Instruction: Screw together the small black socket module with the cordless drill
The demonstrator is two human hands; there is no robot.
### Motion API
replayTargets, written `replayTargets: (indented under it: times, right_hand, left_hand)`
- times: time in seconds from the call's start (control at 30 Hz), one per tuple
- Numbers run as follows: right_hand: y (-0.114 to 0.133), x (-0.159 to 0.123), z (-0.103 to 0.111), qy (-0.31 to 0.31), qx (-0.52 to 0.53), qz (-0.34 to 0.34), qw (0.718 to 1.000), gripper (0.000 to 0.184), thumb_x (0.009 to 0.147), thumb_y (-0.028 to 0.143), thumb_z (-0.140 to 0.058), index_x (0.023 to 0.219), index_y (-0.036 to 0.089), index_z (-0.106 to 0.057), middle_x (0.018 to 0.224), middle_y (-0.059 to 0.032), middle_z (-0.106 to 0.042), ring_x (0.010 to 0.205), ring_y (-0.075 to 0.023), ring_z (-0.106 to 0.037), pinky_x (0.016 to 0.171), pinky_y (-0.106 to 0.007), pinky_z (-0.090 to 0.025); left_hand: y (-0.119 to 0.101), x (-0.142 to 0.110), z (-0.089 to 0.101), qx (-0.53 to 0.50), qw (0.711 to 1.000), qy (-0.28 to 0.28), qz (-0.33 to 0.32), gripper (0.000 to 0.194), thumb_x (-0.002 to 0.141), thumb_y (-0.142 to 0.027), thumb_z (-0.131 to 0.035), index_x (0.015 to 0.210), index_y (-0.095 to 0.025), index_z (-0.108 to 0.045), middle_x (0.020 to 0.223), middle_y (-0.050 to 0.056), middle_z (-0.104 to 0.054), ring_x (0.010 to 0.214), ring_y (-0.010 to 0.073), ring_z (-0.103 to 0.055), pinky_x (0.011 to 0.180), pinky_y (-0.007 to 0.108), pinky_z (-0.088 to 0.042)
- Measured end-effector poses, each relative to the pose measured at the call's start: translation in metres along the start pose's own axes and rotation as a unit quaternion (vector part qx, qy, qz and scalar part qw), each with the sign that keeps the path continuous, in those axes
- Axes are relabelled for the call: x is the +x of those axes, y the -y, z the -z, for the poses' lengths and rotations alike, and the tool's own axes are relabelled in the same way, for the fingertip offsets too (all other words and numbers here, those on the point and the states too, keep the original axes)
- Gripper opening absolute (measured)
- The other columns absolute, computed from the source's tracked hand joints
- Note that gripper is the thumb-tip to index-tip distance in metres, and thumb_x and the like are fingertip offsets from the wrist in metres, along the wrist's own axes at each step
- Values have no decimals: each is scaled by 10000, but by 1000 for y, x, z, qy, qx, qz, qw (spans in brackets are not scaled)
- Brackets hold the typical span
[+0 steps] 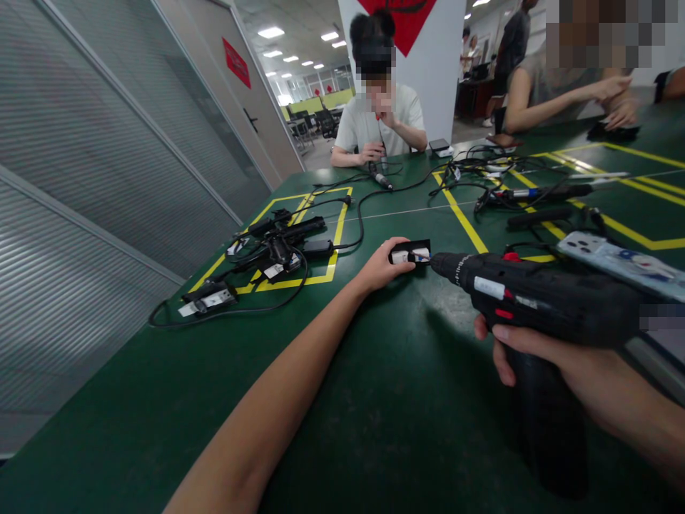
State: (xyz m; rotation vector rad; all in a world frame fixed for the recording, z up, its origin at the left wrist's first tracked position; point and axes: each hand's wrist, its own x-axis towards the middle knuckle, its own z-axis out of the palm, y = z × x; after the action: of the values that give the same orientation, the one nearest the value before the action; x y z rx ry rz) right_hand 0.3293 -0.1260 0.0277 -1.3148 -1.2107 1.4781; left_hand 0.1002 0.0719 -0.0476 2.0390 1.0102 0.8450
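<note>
Near the left edge of the dark green tabletop, a jumble of black plastic devices and cables lies across yellow tape. Farther right, well in from that edge, the left hand grips a small black rectangular box with white contents. The tip of a black cordless drill with red buttons points at the box's right end; whether they touch, I cannot tell. The right hand wraps the drill's handle.

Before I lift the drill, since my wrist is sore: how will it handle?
The drill is probably heavy, given its bulky body and thick handle. That body looks hard, so likely stiff. Its chuck projects, so it may tip forward.
</note>
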Motion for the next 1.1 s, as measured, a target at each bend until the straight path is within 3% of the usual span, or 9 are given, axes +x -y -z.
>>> replayTargets:
  times: [0.13,0.27,0.43,0.73,0.93,1.1]
  right_hand:
    - [-1,0,0,-1,-3,-1,1000,201,798,411,-648,896,237,-627,548,43,-644,440,-144,-583,472,-273,-407]
    - [-3,3,3,11,2,1,1000,191,806,402,-644,898,235,-639,743,17,-702,483,-133,-592,516,-290,-422]
    - [-5,3,4,26,-2,-13,1000,198,855,406,-585,877,219,-649,535,30,-646,494,-143,-565,499,-274,-369]
    - [-3,2,3,35,-11,-15,999,188,848,410,-593,871,232,-647,597,45,-646,516,-126,-580,513,-256,-390]
    - [3,-1,-2,9,-13,-14,1000,162,826,408,-603,832,247,-621,556,52,-612,470,-128,-561,467,-255,-380]
    - [7,-2,-7,-3,-16,-7,1000,143,808,397,-624,825,257,-601,641,51,-633,481,-128,-576,495,-271,-413]
  left_hand:
    - [2,0,-1,12,1000,-2,-17,583,735,-338,-671,1263,-172,-488,1215,106,-557,1068,231,-550,943,374,-440]
    - [6,1,-2,15,999,-7,-27,598,742,-334,-661,1283,-166,-469,1239,113,-543,1093,231,-540,964,376,-432]
    - [4,2,-2,17,1000,-4,-15,600,734,-327,-663,1273,-158,-460,1207,105,-553,1038,211,-557,931,355,-449]
    - [2,3,2,36,999,14,-14,585,735,-368,-655,1252,-178,-460,1128,67,-570,979,194,-563,898,336,-452]
    - [3,2,1,34,999,10,-17,580,741,-371,-647,1252,-173,-456,1120,75,-569,962,193,-561,883,335,-458]
    - [5,3,-1,42,999,0,-20,580,738,-365,-650,1255,-178,-464,1171,83,-561,1029,211,-551,930,355,-444]
